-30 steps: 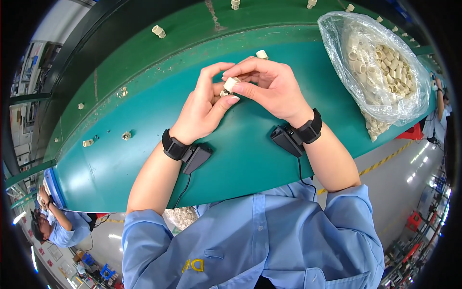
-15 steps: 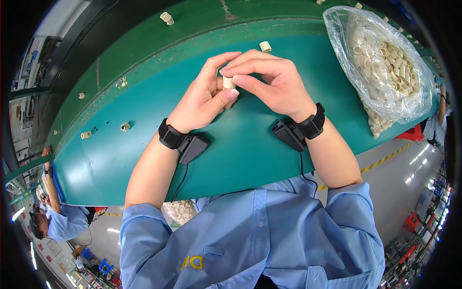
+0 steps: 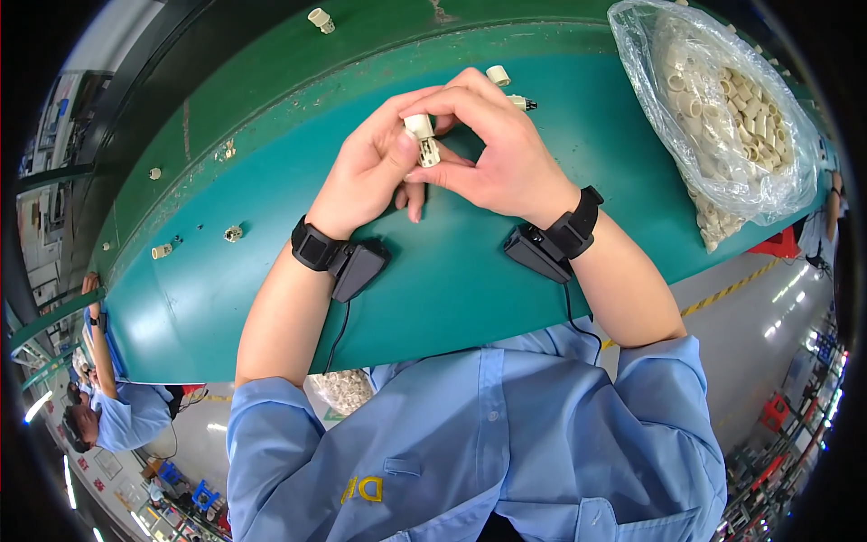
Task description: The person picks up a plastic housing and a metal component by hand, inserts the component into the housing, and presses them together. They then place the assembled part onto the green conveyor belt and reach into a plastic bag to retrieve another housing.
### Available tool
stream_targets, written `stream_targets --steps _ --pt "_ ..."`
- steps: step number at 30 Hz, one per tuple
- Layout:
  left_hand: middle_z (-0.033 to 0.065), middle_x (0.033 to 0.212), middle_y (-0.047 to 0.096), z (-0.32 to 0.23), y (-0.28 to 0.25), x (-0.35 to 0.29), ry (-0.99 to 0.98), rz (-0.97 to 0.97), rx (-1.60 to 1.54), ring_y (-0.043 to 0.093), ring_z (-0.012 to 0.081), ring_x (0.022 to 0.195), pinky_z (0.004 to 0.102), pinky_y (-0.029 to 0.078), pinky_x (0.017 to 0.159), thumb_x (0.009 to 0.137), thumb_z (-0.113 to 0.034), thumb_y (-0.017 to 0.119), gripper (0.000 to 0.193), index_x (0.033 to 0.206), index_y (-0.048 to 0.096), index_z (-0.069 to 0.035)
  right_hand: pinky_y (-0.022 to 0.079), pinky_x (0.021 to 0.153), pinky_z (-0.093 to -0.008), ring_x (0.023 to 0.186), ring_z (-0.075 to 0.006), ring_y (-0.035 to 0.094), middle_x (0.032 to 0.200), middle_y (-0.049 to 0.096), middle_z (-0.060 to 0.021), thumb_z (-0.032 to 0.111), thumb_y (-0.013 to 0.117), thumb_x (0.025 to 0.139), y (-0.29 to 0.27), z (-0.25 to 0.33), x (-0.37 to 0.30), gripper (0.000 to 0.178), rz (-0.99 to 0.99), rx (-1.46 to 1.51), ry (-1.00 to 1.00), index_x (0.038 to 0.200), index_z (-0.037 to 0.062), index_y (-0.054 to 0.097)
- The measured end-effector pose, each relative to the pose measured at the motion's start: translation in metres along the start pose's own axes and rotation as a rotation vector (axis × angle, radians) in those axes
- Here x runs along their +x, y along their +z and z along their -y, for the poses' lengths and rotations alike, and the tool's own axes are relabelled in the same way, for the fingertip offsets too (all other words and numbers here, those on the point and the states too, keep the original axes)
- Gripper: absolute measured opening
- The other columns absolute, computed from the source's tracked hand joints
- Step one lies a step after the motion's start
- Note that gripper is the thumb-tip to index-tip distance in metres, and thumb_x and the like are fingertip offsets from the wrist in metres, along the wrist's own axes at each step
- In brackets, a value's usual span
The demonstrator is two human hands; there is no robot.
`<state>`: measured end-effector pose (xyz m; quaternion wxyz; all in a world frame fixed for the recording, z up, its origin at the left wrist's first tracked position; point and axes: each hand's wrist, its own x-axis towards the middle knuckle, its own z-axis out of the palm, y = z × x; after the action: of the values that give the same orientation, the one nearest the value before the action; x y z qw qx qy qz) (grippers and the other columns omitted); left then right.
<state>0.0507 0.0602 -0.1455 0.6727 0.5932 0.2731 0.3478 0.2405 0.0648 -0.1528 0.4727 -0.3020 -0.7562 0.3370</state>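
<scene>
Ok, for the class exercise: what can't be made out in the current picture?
All in the head view:
Cream fitting: its back, covered by the left hand and right hand.
Dark-tipped piece: its left end, apparently behind the right hand.
Dark bits: too small to identify.
Clear bag: lower pieces, blurred by wrinkled plastic.
Pale pieces: partly hidden by the green table and shirt.

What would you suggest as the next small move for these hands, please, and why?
Perhaps tilt the cream sleeve slightly to check how it meets the slotted end below: the left hand and right hand hold the two together, but this view does not show whether they are fully joined.
</scene>
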Motion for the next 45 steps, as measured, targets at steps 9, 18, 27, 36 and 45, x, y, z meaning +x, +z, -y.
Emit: stream_targets --steps 9,18,27,36,45 --pt "0.0169 0.101 0.069 0.006 -0.007 0.001 -0.079 -0.12 -0.063 0.066 0.0184 0.058 0.0253 0.051 0.051 0.105 -0.042 0.035 0.055 0.127 0.051 0.005 0.043 0.065 -0.0272 0.076 -0.0164 0.048 0.087 0.053 -0.0024 0.019 0.09 0.063 -0.007 0.0 0.001 0.048 -0.111 -0.073 -0.062 0.105 0.0098 0.068" --pt "0.0104 0.091 0.068 -0.004 0.004 0.011 -0.097 -0.101 -0.083 0.066 0.0136 0.065 0.0244 0.053 0.055 0.095 -0.012 0.061 0.029 0.118 0.058 0.006 0.045 0.072 -0.032 0.086 -0.0213 0.051 0.089 0.051 -0.0031 0.01 0.085 0.065 -0.023 0.002 -0.005 0.044 -0.052 -0.033 -0.14 0.105 0.0118 0.068" --pt "0.0051 0.087 0.066 -0.071 0.045 0.042 -0.223 -0.011 0.482 0.064 0.0094 0.074 0.0225 0.054 0.06 0.081 0.003 0.072 0.024 0.104 0.062 0.004 0.046 0.072 -0.036 0.087 -0.026 0.053 0.092 0.051 -0.0056 0.007 0.081 0.065 -0.087 0.031 -0.018 0.035 0.083 -0.19 -0.196 0.097 0.0135 0.066" --pt "0.002 0.08 0.067 -0.049 -0.161 0.069 -0.284 -0.472 1.223 0.06 0.007 0.067 0.0235 0.05 0.061 0.086 -0.017 0.072 0.024 0.105 0.065 -0.003 0.047 0.082 -0.038 0.092 -0.0279 0.058 0.096 0.061 -0.0112 0.008 0.074 0.075 -0.252 0.083 -0.047 0.028 -0.107 -0.741 -0.103 0.102 0.0099 0.067" --pt "0.0081 0.09 0.068 -0.037 -0.201 0.064 -0.292 -0.66 1.345 0.064 0.0156 0.073 0.0294 0.052 0.068 0.087 -0.028 0.072 0.037 0.115 0.064 -0.005 0.05 0.07 -0.0319 0.076 -0.021 0.06 0.081 0.066 -0.0088 0.011 0.069 0.084 -0.351 0.055 -0.075 0.009 -0.02 -1.02 0.344 0.089 0.0034 0.067"
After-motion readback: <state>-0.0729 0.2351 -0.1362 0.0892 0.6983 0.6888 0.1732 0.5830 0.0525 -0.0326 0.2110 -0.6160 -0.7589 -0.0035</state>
